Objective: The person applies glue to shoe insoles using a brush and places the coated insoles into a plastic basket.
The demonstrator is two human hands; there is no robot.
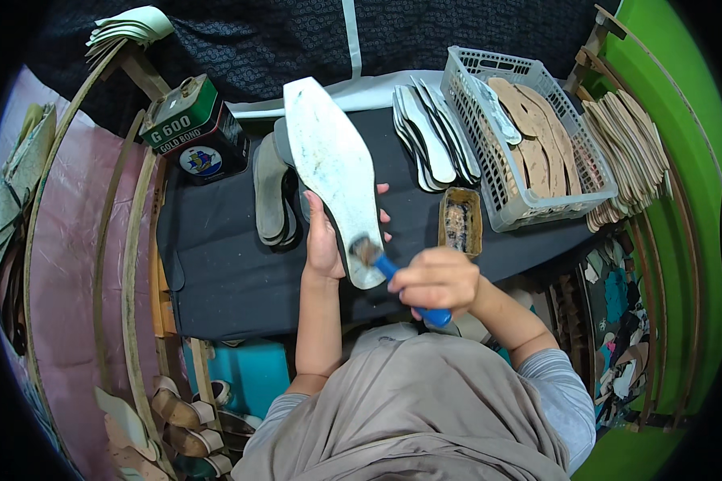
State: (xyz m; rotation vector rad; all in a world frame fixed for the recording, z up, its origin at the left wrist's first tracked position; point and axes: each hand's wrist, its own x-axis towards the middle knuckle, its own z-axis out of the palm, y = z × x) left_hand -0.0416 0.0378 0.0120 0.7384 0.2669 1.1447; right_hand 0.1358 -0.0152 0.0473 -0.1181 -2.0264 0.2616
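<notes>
The white insole [333,172] sits mid-frame, tilted up toward the top, and it looks light, thin and a bit bendy, so gripping it from behind near the lower half seems smart. Left hand [322,240] is clasped around it there. Right hand [437,280] is clenched on a blue-handled brush [401,280], bristles touching the heel end. Just right sits a small glue tin [460,221], then a grey basket [586,172] of soles.

Left hand [322,240]: palm hidden behind white insole [333,172]. Brush [393,272]: blue handle mostly hidden inside right hand [437,280].
</notes>
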